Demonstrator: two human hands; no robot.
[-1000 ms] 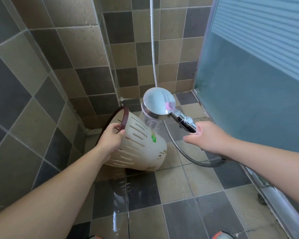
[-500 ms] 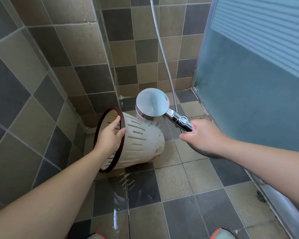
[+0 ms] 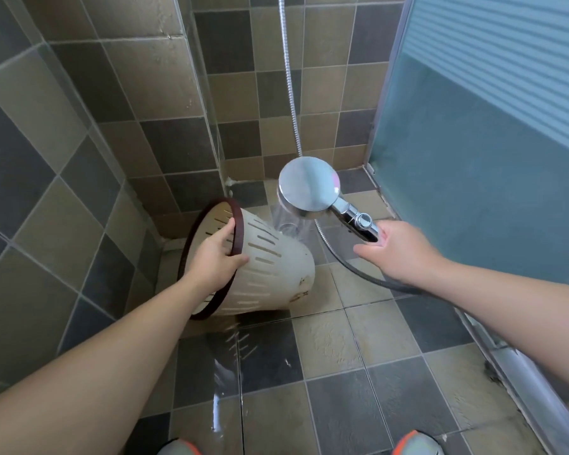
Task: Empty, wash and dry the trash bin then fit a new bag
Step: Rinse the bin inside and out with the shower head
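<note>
A cream slotted trash bin [image 3: 270, 274] with a dark brown rim lies tilted on its side above the tiled floor, its mouth facing left toward me. My left hand [image 3: 216, 257] grips its rim, thumb outside and fingers inside. My right hand [image 3: 398, 249] holds the handle of a chrome shower head [image 3: 309, 188], which points down. Water streams from it onto the bin's upper side. Brown stains show near the bin's base.
A metal hose [image 3: 291, 87] hangs down the tiled back wall and loops under my right hand. A frosted glass shower door [image 3: 480, 159] stands at right, tiled walls at left. The floor [image 3: 326, 372] is wet. My shoe tips [image 3: 418, 444] show at the bottom edge.
The bin has turned so its mouth faces me more, and my left hand shifted on the rim. The shower head moved a little right and back while spraying.
</note>
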